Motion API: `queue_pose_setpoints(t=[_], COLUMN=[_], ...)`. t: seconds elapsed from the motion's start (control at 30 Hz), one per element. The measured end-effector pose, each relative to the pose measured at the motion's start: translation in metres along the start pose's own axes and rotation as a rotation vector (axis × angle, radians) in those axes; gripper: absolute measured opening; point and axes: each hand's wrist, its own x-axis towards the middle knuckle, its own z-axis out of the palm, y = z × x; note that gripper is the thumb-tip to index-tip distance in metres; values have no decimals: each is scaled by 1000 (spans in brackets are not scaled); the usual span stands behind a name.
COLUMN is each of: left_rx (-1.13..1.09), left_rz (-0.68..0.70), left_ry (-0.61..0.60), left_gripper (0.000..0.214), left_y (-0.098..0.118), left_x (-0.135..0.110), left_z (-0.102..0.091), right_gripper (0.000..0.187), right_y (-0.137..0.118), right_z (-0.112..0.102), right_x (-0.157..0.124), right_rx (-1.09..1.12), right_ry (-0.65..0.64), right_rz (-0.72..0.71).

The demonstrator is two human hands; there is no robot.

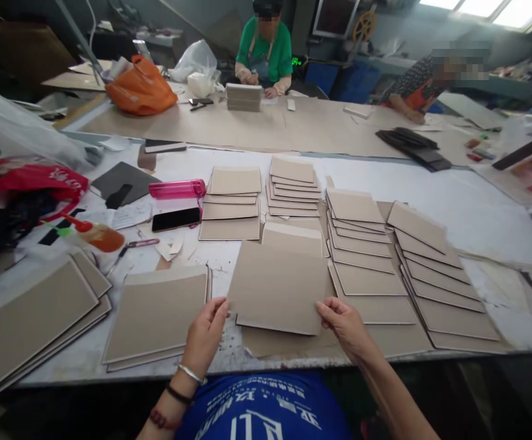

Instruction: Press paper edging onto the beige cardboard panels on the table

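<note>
Left hand: pinching the lower left edge of the card sheet; the fingertips beneath are hidden.
Right hand: pinching the sheet's lower right corner, fingers underneath out of sight.
Card sheet: held low over the worktop near its front edge, covering most of a pile below.
Left stack: flat, just beside the left hand.
Fanned rows: each sheet half covered by the next.
Far-left stack: cut off by the frame.

Lower centre of the frame, a card sheet sits over the bench. A stack lies left of it, fanned rows right, and a phone behind-left.
</note>
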Motion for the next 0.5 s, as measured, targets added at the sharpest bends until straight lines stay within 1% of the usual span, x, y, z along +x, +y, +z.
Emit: queue_pose_setpoints(t=[0.1, 0.17, 0.23, 0.37, 0.5], left_rx=[83, 144, 192, 213, 242], left_rz=[3, -1, -18, -50, -52], left_ry=[-37, -58, -97, -156, -185], left_gripper=[41, 37, 37, 36, 35], left_y=[-10, -15, -22, -38, -46], left_x=[4, 8, 13, 20, 24], left_z=[12, 17, 22, 30, 33], right_gripper=[41, 41, 39, 36, 32], right_y=[28, 42, 55, 77, 88], right_z=[0, -2, -5, -9, -9], right_x=[5, 10, 17, 30, 33], right_rx=[39, 6, -80, -301, -477], right_ry=[-7, -17, -23, -6, -8], right_rz=[49, 55, 47, -7, -33])
